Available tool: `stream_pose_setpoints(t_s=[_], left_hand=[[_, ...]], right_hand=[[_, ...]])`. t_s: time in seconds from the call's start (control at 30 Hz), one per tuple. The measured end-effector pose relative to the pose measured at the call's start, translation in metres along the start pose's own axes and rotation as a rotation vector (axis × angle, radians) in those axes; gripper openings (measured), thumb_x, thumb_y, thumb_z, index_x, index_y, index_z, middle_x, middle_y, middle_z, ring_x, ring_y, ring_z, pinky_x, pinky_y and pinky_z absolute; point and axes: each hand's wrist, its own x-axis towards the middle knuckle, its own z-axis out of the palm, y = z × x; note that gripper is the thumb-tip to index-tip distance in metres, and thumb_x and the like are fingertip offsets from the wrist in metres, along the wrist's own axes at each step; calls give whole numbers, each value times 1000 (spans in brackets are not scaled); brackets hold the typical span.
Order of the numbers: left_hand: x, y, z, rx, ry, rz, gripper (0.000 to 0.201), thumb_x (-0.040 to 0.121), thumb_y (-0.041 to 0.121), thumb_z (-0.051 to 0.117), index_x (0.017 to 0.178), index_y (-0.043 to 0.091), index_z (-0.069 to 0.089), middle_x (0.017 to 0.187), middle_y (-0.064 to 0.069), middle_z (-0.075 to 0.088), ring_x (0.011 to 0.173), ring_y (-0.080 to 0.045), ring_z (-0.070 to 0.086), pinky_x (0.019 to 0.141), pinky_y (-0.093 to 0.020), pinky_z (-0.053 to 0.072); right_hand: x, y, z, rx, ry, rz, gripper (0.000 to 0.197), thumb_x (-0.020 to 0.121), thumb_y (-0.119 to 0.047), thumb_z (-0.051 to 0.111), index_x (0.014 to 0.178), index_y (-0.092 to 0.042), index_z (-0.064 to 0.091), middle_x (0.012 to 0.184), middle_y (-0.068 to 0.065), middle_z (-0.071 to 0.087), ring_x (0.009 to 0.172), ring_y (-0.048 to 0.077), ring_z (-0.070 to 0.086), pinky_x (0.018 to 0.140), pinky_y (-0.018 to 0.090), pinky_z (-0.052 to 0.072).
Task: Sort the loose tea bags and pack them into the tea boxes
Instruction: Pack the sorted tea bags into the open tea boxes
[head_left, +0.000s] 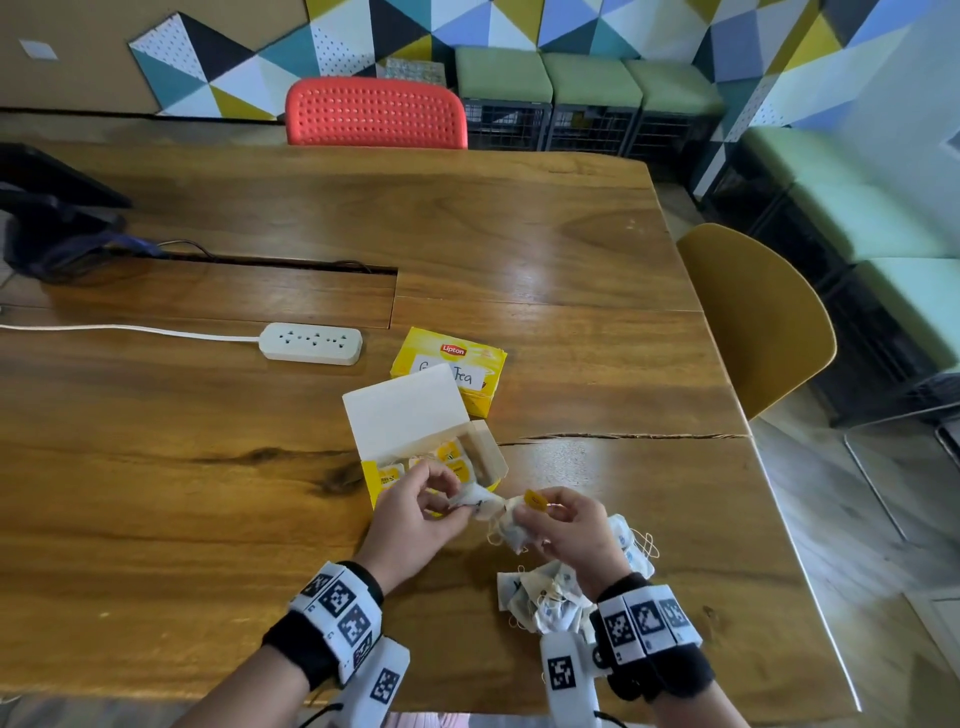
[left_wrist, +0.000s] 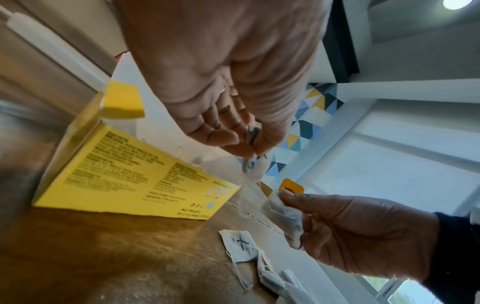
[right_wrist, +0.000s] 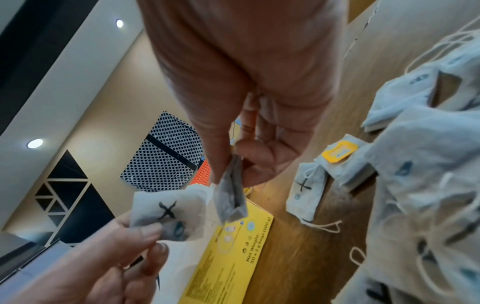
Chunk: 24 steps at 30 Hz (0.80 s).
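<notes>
The wooden worktop (head_left: 519, 249) spreads out far beyond both hands, with a red chair (head_left: 375, 111) at its far edge and a yellow chair (head_left: 753, 312) off to the right of the right hand. Well beyond the left hand lies a white power strip (head_left: 311, 343) with its cord running off to the left.

Just past the fingertips of the left hand stands the open tea box (head_left: 415, 447), its white lid flap raised and tagged bags showing inside. Farther out behind it sits the closed tea box (head_left: 457, 364), yellow, with a handwritten label on top.

Below and to the right of the right hand, close to that wrist, lies the pile of loose tea bags (head_left: 550, 597), strings tangled; some bear black X marks in the right wrist view.

The left hand (head_left: 415, 514) has its thumb and fingers curled together, pinching a tea bag marked with an X (right_wrist: 168, 214) by one corner. The right hand (head_left: 566, 530) pinches a second tea bag (right_wrist: 231, 197) between thumb and fingers, with a small yellow tag (head_left: 535, 500) standing up at its fingertips. The two hands are held close together above the worktop, just in front of the open box, and their bags nearly meet between them.
</notes>
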Motion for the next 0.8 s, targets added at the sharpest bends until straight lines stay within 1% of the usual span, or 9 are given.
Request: stream_pose_setpoints(t_s=[0.1, 0.2, 0.33, 0.43, 0.5, 0.57, 0.6, 0.7, 0.8], left_hand=[[3, 4, -2, 82, 10, 95, 32, 76, 5, 76, 98, 26, 67, 91, 4, 64, 69, -14, 63, 59, -16, 50], [4, 4, -2, 167, 59, 152, 23, 77, 6, 76, 88, 26, 74, 94, 9, 65, 84, -7, 63, 67, -14, 52], [2, 5, -3, 100, 40, 2, 18, 80, 12, 71, 82, 30, 76, 98, 14, 66, 100, 2, 58, 84, -16, 50], [1, 7, -3, -39, 51, -93, 17, 82, 33, 66, 72, 28, 78, 93, 11, 70, 99, -2, 60, 84, -21, 49], [1, 7, -3, -41, 110, -102, 21, 87, 30, 68, 68, 27, 78, 88, 9, 72, 97, -4, 62, 81, -15, 47], [2, 8, -3, -49, 124, -99, 11, 84, 24, 72, 75, 28, 76, 90, 11, 72, 95, -5, 64, 76, -12, 50], [2, 8, -3, -75, 118, -108, 7, 82, 21, 74, 80, 28, 76, 94, 11, 72, 94, -7, 66, 75, -15, 52], [2, 9, -4, -163, 91, -178, 17, 80, 18, 76, 93, 29, 73, 111, 7, 69, 93, -12, 70, 73, -27, 59], [1, 10, -4, -222, 45, -206, 26, 86, 12, 70, 105, 29, 71, 124, 4, 61, 100, -9, 67, 83, -32, 58]], right_hand=[[-1, 0, -1, -24, 15, -15, 24, 78, -10, 77, 98, -4, 64, 86, 16, 72, 65, 17, 64, 54, 24, 50], [-4, -3, -1, 82, 23, -17, 19, 83, -4, 71, 99, 0, 63, 84, 14, 71, 62, 12, 66, 55, 20, 52], [-5, -4, -2, 171, 24, -21, 13, 86, -1, 67, 99, 0, 64, 86, 13, 70, 69, 15, 67, 62, 22, 56], [-8, -8, -2, 217, 9, -49, 16, 83, 3, 67, 100, 1, 65, 84, 11, 71, 69, 16, 67, 63, 24, 58], [-11, -14, -3, 203, -20, -80, 15, 82, 3, 68, 97, -1, 67, 80, 7, 72, 66, 14, 68, 59, 24, 55], [-14, -21, -3, 179, -42, -117, 12, 83, 0, 68, 95, -4, 69, 78, 6, 72, 64, 15, 66, 54, 24, 50], [-13, -24, -2, 165, -44, -136, 12, 84, -1, 68, 94, -6, 71, 79, 8, 73, 66, 19, 64, 56, 27, 47], [-11, -30, 1, 133, -23, -182, 19, 87, 3, 63, 86, -10, 77, 86, 16, 73, 79, 31, 54, 67, 37, 43], [-10, -37, 5, 93, -13, -207, 19, 87, 2, 63, 84, -10, 78, 91, 24, 70, 83, 31, 53, 77, 45, 47]])
